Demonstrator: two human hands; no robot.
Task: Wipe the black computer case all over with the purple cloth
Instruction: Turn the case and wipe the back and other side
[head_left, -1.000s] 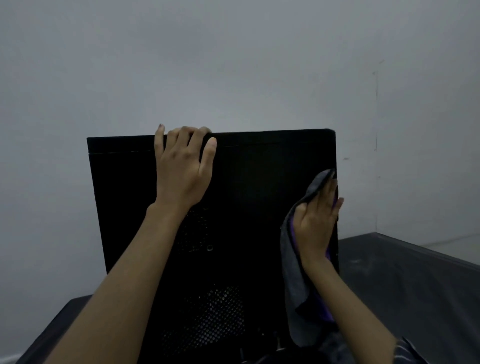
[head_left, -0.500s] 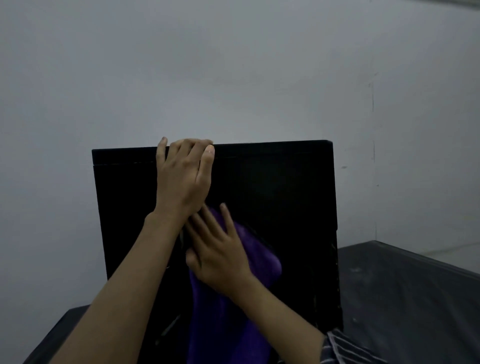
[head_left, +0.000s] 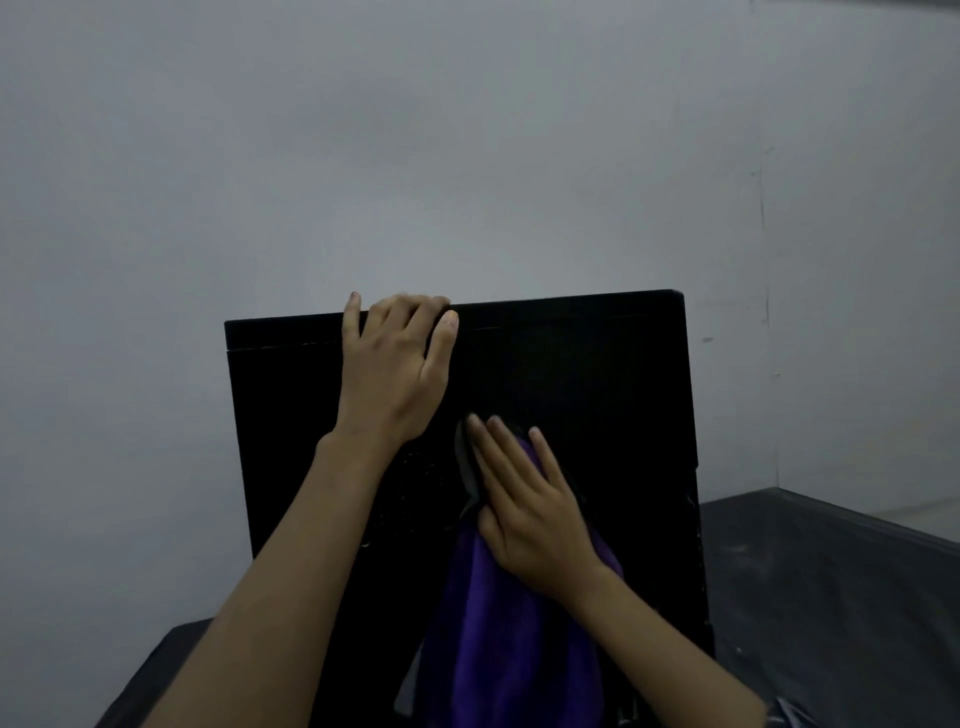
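Left hand (head_left: 395, 374) gripping top of black computer case (head_left: 597, 389), flat right hand (head_left: 530, 509) just below pressing purple cloth (head_left: 509, 649) on panel; other sides likely unwiped.

The light is dim and flat, with a cool grey cast and no visible source. The wall (head_left: 467, 156) is palest around its middle and darkens toward the top corners, a mild vignette. The black computer case (head_left: 597, 384) is crushed to near-solid black; only a faint sheen along its top edge and a few specks low on its left side break it. The purple cloth (head_left: 498, 649) keeps its colour but shows little weave. There are no hard shadows and no glare. The whole picture is soft and slightly smeared. The right hand (head_left: 535, 514) is a little blurred at its fingertips, and the wall's corner line leans off vertical near the right edge.
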